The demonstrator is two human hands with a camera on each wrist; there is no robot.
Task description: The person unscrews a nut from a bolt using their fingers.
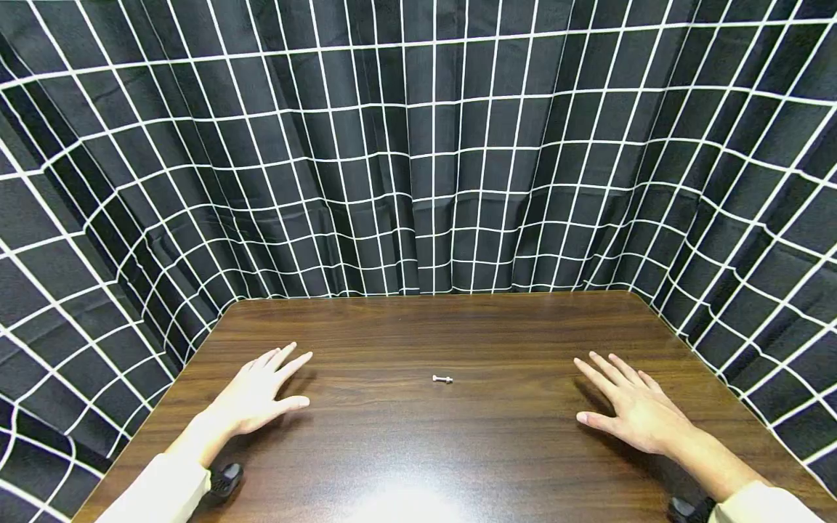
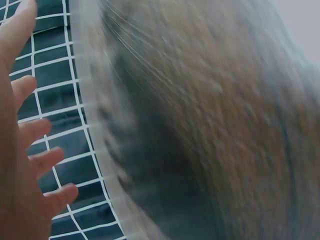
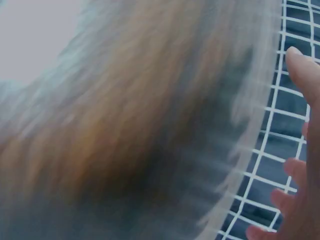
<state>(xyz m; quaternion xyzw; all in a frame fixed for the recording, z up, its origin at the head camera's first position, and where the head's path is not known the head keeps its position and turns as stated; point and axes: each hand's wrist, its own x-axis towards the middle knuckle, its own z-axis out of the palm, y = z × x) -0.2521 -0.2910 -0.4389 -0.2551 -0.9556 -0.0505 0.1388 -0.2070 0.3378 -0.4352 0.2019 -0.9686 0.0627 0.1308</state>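
A small, pale, metallic-looking bolt-like piece (image 1: 442, 379), thicker at both ends, lies on the brown wooden table (image 1: 431, 327) between the hands. To its left is my left hand (image 1: 256, 392), fingers spread and palm down over the tabletop, with a shadow beneath. On the other side my right hand (image 1: 634, 410) is spread in the same way, thumb pointing inward. Neither hand holds anything. In the left wrist view the fingers (image 2: 37, 131) show at the left edge; the right wrist view has the right thumb (image 3: 302, 70) at its right edge.
A dark curtain with a white grid (image 1: 431, 145) surrounds the table at the back and both sides. Light glares off the table's near middle. Dark wrist straps (image 1: 226, 479) show at both cuffs.
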